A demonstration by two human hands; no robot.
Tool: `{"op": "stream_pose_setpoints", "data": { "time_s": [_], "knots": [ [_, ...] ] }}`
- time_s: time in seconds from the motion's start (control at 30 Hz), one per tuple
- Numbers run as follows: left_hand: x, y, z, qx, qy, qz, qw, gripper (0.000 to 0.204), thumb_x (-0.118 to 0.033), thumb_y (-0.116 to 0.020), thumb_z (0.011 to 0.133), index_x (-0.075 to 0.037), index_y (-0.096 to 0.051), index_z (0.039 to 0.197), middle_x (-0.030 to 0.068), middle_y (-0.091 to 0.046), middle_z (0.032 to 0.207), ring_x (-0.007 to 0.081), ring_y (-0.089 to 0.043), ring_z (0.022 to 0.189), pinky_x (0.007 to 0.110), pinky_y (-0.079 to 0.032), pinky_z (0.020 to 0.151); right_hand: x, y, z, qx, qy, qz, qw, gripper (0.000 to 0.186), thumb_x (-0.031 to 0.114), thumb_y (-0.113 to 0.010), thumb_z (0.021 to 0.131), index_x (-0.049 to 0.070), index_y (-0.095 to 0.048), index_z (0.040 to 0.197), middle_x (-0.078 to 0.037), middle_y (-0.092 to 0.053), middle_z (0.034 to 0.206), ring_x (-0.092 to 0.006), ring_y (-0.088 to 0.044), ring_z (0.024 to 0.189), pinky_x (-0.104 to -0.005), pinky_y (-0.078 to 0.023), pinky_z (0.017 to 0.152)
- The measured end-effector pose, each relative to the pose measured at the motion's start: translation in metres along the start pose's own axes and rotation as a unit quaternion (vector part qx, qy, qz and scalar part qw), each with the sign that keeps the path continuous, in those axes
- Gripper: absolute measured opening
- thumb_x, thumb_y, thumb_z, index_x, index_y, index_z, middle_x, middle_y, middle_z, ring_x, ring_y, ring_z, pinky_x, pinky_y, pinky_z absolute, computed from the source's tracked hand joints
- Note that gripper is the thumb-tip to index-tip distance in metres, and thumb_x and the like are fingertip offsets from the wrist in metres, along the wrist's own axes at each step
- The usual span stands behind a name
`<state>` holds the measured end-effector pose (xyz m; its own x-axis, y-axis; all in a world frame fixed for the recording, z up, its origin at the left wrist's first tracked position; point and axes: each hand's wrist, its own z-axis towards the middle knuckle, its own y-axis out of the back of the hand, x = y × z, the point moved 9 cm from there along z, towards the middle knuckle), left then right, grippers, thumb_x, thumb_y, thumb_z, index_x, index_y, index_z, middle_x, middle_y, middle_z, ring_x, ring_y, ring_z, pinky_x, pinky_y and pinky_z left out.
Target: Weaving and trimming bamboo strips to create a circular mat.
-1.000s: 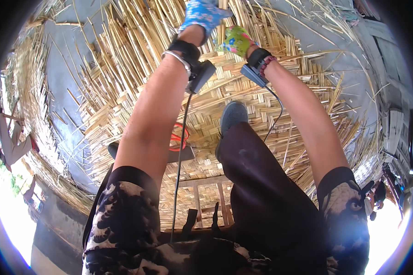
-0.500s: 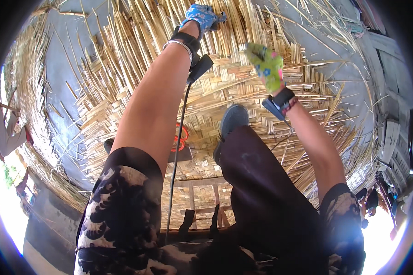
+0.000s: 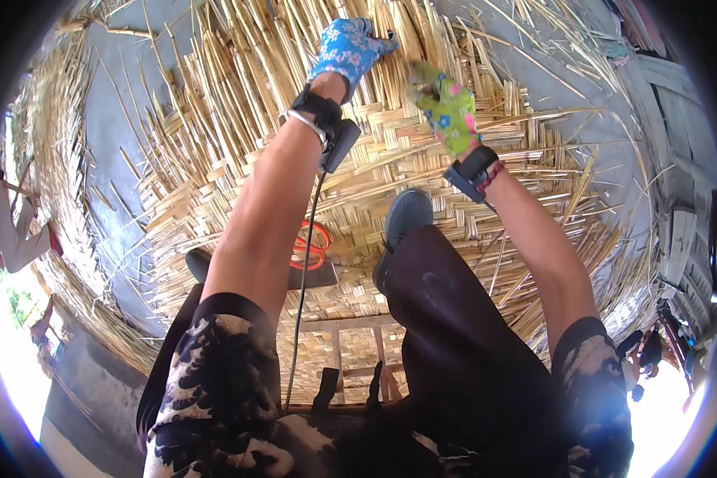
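Weaving step: left hand (image 3: 347, 49) pressed flat, open on bamboo strips (image 3: 239, 103) at mat (image 3: 422, 159) far edge; right hand (image 3: 446, 107) (green glove) curled, grip unclear; next likely threads a strip

Left hand (image 3: 349, 49) in a blue flowered glove lies flat on the loose pale straw strips (image 3: 239, 88) at the far edge of the flat woven straw mat (image 3: 422, 151) — fingers spread. Right hand (image 3: 446, 103) in a green flowered glove hovers just beside it, curled, w/ a thin strip seemingly pinched; hard to tell. Black wrist straps on both arms. Grey slip-on shoe (image 3: 405, 219) rests on the mat. Orange-handled scissors (image 3: 315, 245) lie nr the left forearm.
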<state>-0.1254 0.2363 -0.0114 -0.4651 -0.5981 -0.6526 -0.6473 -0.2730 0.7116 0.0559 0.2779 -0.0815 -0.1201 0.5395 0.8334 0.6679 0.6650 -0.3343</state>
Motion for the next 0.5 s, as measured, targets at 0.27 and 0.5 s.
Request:
{"op": "stream_pose_setpoints", "data": {
  "time_s": [0.27,0.5],
  "knots": [
    [0.008,0.009,-0.016,0.021,0.065,-0.172,0.983,0.031,-0.028,-0.067,0.067,0.0,-0.06,0.079,0.0074,-0.059,0.067,0.0117,-0.055,0.063,0.026,-0.046,0.059,0.053,-0.037,0.05,0.049,0.141,-0.424,0.893,0.06,0.011,-0.065,0.063,0.003,-0.039,0.117,-0.015,-0.05,0.107,-0.0206,-0.05,0.096,-0.0275,-0.042,0.079],
    [0.001,0.001,-0.005,0.011,0.037,-0.194,0.98,0.037,-0.022,-0.065,0.069,0.004,-0.057,0.095,0.0115,-0.061,0.081,0.0151,-0.059,0.072,0.026,-0.047,0.066,0.007,-0.029,0.049,0.126,0.218,-0.778,0.575,0.043,0.033,-0.046,0.076,0.005,-0.046,0.109,-0.013,-0.051,0.099,-0.0251,-0.046,0.096,-0.0294,-0.036,0.083]
  ]
}}
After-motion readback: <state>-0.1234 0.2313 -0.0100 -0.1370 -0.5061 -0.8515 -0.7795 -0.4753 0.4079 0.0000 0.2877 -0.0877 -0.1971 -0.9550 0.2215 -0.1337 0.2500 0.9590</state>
